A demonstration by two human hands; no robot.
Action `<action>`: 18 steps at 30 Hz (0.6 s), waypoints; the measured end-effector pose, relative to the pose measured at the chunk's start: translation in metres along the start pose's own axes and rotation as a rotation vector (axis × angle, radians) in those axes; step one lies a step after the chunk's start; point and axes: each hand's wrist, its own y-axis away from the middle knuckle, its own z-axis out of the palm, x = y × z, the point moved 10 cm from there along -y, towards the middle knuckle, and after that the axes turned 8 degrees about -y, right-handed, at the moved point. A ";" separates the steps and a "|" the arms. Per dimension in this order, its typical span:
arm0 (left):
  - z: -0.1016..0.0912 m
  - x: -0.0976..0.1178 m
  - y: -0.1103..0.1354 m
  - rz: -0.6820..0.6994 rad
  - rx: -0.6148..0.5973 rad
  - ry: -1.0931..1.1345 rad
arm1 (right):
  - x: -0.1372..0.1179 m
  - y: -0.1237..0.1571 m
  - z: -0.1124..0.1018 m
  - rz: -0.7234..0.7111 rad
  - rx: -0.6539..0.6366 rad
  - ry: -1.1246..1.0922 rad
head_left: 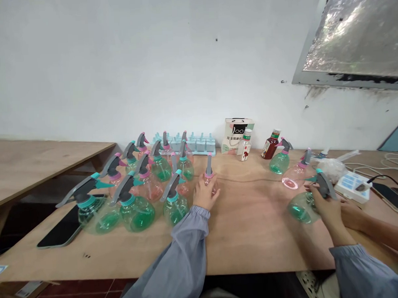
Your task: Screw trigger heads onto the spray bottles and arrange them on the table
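My left hand (204,192) is closed around the body of a pink spray bottle (209,178) with a grey trigger head, upright on the table. On the right, my right hand (327,207) grips a green spray bottle (300,207) at its neck, below a grey and teal head; some fingers are hidden behind it. To the left of my left hand stand several green and pink spray bottles, the nearest a green spray bottle (175,210). Just behind my right hand are a pink spray bottle (291,176) and another green spray bottle (278,163).
Another person's hand (352,215) is beside my right hand. A black phone (62,227) lies at the left; a white power strip (352,187) and cables lie at the right. By the wall are a blue rack (202,145), a paper bag (231,136) and two sauce bottles (270,146).
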 end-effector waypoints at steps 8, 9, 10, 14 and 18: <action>0.002 -0.001 0.000 0.006 0.006 0.011 | 0.014 -0.038 -0.007 0.087 0.090 -0.005; 0.002 -0.001 0.000 0.011 0.011 0.018 | 0.013 -0.041 -0.004 0.077 0.099 0.002; 0.002 -0.001 0.000 0.018 0.016 0.025 | 0.012 -0.044 -0.001 0.066 0.101 0.012; 0.003 -0.001 0.000 0.033 0.035 0.045 | 0.009 -0.051 0.014 0.028 0.082 0.044; 0.002 -0.001 0.000 0.058 0.075 0.064 | 0.003 -0.055 0.027 -0.002 0.051 0.049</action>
